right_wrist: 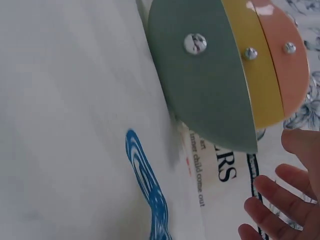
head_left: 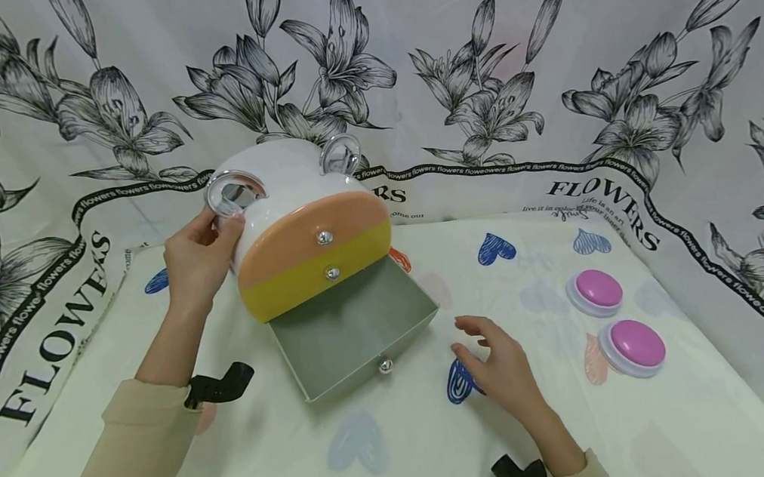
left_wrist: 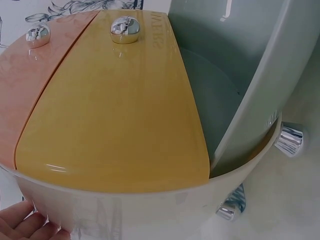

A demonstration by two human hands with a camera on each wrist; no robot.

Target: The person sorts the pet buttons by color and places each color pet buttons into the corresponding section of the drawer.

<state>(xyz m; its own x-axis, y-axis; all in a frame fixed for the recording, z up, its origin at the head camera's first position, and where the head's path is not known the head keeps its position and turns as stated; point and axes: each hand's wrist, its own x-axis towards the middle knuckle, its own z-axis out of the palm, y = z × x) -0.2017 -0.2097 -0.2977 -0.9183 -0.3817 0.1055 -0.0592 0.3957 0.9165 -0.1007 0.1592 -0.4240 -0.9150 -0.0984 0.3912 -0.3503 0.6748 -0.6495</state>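
Observation:
A rounded white mini drawer cabinet (head_left: 281, 171) with silver ear-like rings stands left of centre, tilted in the head view. Its front has an orange drawer (head_left: 286, 235) and a yellow drawer (head_left: 303, 276), both closed, with silver knobs. The grey-green bottom drawer (head_left: 355, 324) is pulled out. My left hand (head_left: 196, 262) touches the cabinet's left side just below one ring (head_left: 235, 193); in the left wrist view its fingertips rest on the white wall. My right hand (head_left: 502, 364) hovers right of the pulled-out drawer, apart from it, fingers spread and loosely bent, holding nothing.
Two pink-topped round push buttons (head_left: 637, 345) with pale bases sit to the right on the heart-patterned cloth (head_left: 414, 448). Behind hangs a white curtain (head_left: 407, 62) with black flower prints. Short silver feet (left_wrist: 291, 140) show under the cabinet.

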